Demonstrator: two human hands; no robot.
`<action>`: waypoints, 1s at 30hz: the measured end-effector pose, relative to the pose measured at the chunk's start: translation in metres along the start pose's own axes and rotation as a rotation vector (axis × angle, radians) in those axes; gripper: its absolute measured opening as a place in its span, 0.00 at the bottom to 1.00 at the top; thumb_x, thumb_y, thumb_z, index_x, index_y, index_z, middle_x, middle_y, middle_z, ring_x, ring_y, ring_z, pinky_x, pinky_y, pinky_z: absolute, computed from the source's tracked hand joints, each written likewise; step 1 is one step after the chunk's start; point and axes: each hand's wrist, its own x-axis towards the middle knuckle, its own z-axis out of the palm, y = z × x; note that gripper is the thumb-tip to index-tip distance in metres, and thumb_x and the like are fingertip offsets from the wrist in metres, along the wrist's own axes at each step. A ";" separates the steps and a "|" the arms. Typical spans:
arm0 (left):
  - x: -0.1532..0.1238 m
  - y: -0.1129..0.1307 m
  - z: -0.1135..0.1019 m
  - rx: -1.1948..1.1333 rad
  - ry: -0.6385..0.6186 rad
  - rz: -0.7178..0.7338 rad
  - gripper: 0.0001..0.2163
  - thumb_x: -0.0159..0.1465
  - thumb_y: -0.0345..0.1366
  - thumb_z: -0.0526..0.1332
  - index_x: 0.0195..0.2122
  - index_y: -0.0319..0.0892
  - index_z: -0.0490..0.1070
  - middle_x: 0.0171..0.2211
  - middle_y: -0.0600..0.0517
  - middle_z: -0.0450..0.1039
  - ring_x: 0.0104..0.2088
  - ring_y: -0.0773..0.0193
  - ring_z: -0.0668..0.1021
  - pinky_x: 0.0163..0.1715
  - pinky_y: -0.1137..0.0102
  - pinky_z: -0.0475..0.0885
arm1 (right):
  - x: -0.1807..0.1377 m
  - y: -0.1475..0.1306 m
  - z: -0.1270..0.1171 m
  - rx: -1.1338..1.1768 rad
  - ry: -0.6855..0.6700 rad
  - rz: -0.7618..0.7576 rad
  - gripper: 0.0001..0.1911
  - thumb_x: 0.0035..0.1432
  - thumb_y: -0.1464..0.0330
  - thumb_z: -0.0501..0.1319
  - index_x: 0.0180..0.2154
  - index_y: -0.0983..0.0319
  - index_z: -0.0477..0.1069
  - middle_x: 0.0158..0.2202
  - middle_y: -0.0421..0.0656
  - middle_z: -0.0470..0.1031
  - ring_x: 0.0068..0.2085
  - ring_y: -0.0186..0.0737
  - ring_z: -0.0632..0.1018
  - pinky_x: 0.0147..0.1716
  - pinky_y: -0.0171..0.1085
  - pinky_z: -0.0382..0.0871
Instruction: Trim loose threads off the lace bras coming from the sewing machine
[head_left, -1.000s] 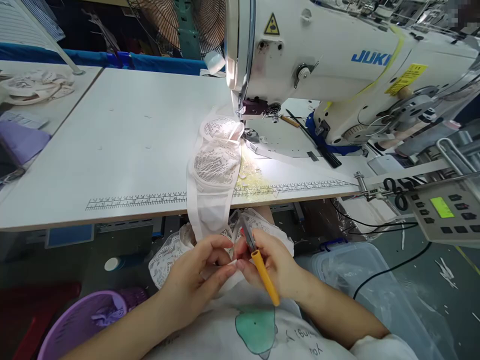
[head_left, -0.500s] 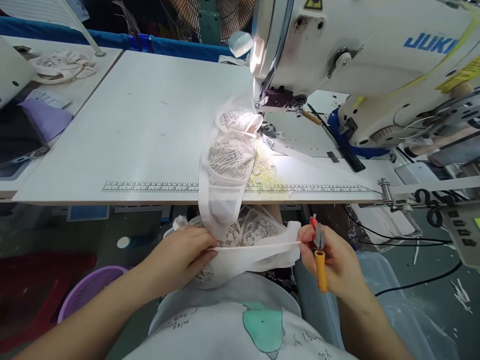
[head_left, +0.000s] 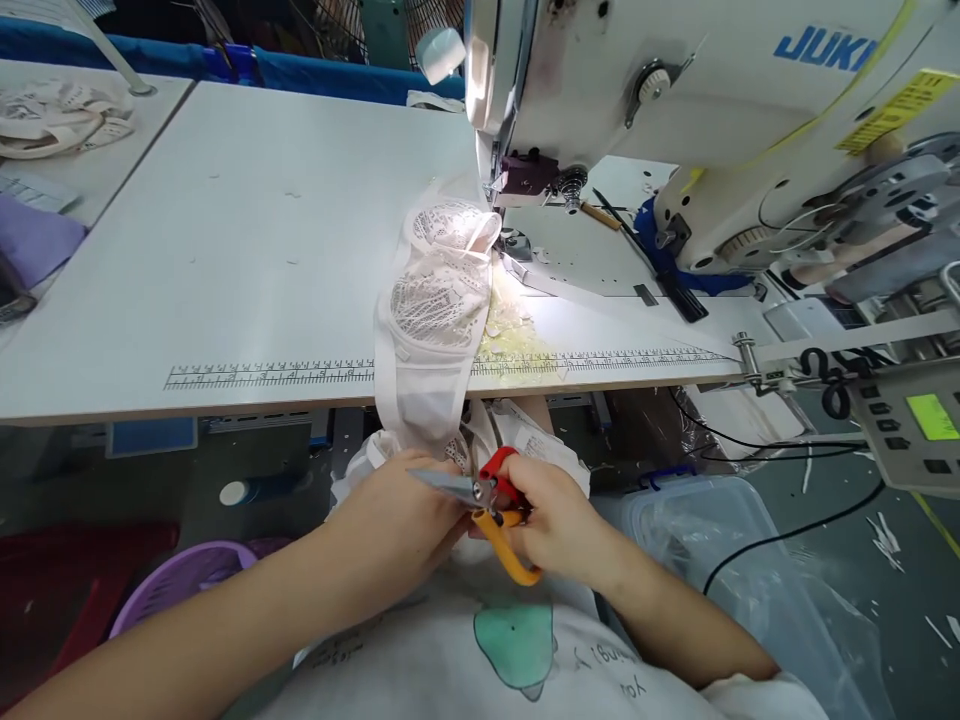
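A white lace bra (head_left: 439,305) drapes from under the sewing machine's needle area over the table edge and down to my lap. My left hand (head_left: 401,510) is closed on its lower part at my lap; the exact spot it pinches is hidden behind the fingers. Close against it, my right hand (head_left: 559,515) grips scissors (head_left: 480,490) with one red and one orange handle. The scissor blades point left, lying across the back of my left hand, and look nearly closed. More white lace fabric (head_left: 367,465) bunches around and behind both hands.
The sewing machine (head_left: 675,90) stands over the white table (head_left: 247,250), which has a printed ruler (head_left: 270,375) along its front edge. A black-handled tool (head_left: 679,295) lies under the machine arm. A clear plastic bin (head_left: 697,520) is at right, a purple basket (head_left: 180,580) at left.
My right hand has moved left with the scissors to meet my left hand. The white band stretched between my hands before is now gathered and mostly hidden. The view has shifted slightly right.
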 end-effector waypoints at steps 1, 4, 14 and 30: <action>-0.002 -0.003 0.000 0.006 0.008 0.032 0.10 0.61 0.28 0.50 0.29 0.41 0.71 0.25 0.50 0.72 0.26 0.60 0.73 0.30 0.66 0.64 | 0.001 0.002 0.001 0.066 0.006 0.007 0.12 0.43 0.71 0.64 0.25 0.61 0.59 0.23 0.34 0.59 0.23 0.30 0.60 0.20 0.29 0.56; -0.015 -0.014 -0.002 0.073 0.045 0.089 0.12 0.63 0.28 0.47 0.31 0.42 0.70 0.26 0.52 0.72 0.27 0.61 0.73 0.40 0.60 0.64 | 0.000 0.009 -0.002 0.252 0.021 0.018 0.14 0.43 0.69 0.66 0.25 0.61 0.59 0.22 0.33 0.57 0.22 0.28 0.59 0.19 0.27 0.55; -0.069 -0.047 -0.006 0.044 0.293 -0.234 0.07 0.65 0.39 0.50 0.40 0.47 0.64 0.36 0.56 0.74 0.42 0.64 0.74 0.37 0.74 0.69 | 0.005 0.018 -0.007 0.354 0.088 -0.187 0.12 0.43 0.72 0.65 0.22 0.62 0.60 0.22 0.34 0.54 0.22 0.27 0.58 0.18 0.27 0.55; -0.052 -0.020 -0.019 -0.689 0.182 -0.265 0.07 0.59 0.34 0.53 0.24 0.43 0.60 0.44 0.49 0.69 0.47 0.62 0.69 0.35 0.77 0.67 | -0.003 0.017 -0.013 0.236 0.129 -0.274 0.06 0.43 0.76 0.60 0.23 0.62 0.63 0.23 0.37 0.60 0.23 0.30 0.62 0.21 0.30 0.56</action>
